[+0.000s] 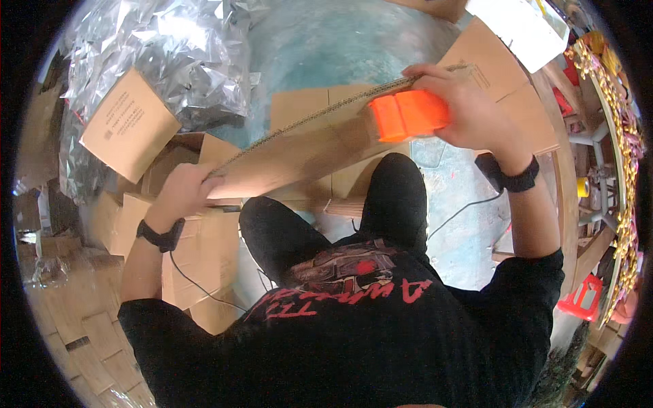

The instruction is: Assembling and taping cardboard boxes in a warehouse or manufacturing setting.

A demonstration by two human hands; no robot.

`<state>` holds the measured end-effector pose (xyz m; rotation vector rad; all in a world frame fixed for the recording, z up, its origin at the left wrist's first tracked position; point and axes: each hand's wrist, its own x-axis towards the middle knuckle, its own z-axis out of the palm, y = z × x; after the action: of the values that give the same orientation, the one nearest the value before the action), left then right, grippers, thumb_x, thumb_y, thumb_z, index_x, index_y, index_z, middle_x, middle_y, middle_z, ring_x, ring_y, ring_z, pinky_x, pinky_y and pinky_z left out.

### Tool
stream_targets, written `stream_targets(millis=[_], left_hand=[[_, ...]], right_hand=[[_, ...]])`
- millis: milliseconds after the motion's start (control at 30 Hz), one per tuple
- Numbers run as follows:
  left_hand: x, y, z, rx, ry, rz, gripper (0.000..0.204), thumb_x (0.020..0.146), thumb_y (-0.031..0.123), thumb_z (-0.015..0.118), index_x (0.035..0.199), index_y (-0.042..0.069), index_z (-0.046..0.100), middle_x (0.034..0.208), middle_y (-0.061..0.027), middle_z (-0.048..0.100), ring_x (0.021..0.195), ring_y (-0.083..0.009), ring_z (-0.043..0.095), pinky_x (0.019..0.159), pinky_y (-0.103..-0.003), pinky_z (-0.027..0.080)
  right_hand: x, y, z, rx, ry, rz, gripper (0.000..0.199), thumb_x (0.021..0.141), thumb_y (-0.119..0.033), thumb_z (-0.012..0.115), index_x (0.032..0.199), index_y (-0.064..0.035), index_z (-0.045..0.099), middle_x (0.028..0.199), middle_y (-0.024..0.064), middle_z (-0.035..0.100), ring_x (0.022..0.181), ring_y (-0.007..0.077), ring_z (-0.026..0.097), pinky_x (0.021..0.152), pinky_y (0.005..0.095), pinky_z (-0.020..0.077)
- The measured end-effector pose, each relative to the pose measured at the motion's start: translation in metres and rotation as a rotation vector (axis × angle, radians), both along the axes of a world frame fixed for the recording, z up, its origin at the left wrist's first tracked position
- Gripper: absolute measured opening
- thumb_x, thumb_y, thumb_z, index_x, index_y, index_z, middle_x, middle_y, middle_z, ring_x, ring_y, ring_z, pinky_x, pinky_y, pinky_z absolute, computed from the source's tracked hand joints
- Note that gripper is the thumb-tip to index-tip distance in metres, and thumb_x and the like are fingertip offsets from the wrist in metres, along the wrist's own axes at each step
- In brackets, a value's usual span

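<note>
A flat brown piece of cardboard (299, 144) is tilted up in front of my knees, its corrugated edge slanting up to the right. My left hand (182, 194) pinches its left end between thumb and fingers. My right hand (469, 109) is at the other end, its fingers on the top edge. In the same right hand is a bright orange tape dispenser (410, 115), resting against the cardboard's face and slightly blurred. More flat cardboard (354, 178) lies behind and under the raised piece, partly hidden by it.
An open carton (132, 126) with raised flaps stands at left, beside crumpled silver foil sheets (163, 54). Cardboard boxes (197, 258) sit by my left knee. Cardboard (503, 81) leans at right, near a rack with golden garlands (615, 109) and a red plastic item (581, 299).
</note>
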<state>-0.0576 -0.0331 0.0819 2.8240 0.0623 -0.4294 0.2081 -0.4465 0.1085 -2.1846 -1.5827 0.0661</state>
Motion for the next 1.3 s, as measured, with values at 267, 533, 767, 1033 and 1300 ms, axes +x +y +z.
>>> stream_targets(millis=[267,533,767,1033,1300], left_hand=[[-0.01,0.045,-0.015,-0.176,0.224,0.183,0.025,0.092,0.017,0.061,0.106,-0.003,0.065,0.075,-0.0112,0.063,0.067,-0.0226,0.058,0.064,-0.036,0.045],[0.017,0.087,-0.038,-0.458,0.084,0.413,0.032,0.1,0.019,0.051,0.112,-0.005,0.067,0.091,-0.0011,0.069,0.081,-0.0087,0.059,0.075,-0.026,0.048],[0.04,0.127,-0.054,-0.567,0.219,0.412,0.053,0.104,0.044,0.045,0.117,-0.002,0.067,0.098,-0.0007,0.069,0.083,-0.0082,0.06,0.074,-0.025,0.048],[0.024,0.096,-0.033,-0.476,0.495,0.386,0.041,0.1,0.033,0.051,0.114,-0.003,0.065,0.104,-0.0023,0.069,0.092,-0.0152,0.061,0.082,-0.03,0.047],[-0.025,0.101,-0.062,-0.506,0.233,0.562,0.057,0.101,0.051,0.051,0.111,-0.004,0.063,0.109,-0.0079,0.062,0.105,-0.0153,0.054,0.094,-0.031,0.042]], right_hand=[[-0.062,0.022,-0.079,-0.21,0.007,-0.112,0.037,0.061,-0.006,0.072,0.095,0.0016,0.059,0.162,0.0229,0.012,0.095,0.0422,0.065,0.077,0.0462,0.0532],[-0.148,0.032,-0.178,-0.122,0.34,-0.016,0.047,0.062,-0.01,0.072,0.104,0.0004,0.055,0.125,0.0208,0.051,0.098,0.0393,0.063,0.083,0.0447,0.0527],[-0.132,0.027,-0.189,0.078,0.311,-0.101,0.045,0.069,-0.01,0.07,0.109,0.0006,0.053,0.134,0.0213,0.049,0.102,0.0397,0.062,0.082,0.0447,0.0536],[-0.071,0.059,-0.088,0.349,0.15,-0.092,0.035,0.066,-0.006,0.07,0.095,-0.0022,0.051,0.161,0.0174,0.023,0.089,0.0415,0.065,0.073,0.0465,0.054],[-0.099,0.078,-0.117,0.135,0.205,-0.033,0.037,0.062,-0.006,0.072,0.092,0.0003,0.052,0.162,0.0187,0.017,0.08,0.039,0.065,0.071,0.0459,0.0529]])
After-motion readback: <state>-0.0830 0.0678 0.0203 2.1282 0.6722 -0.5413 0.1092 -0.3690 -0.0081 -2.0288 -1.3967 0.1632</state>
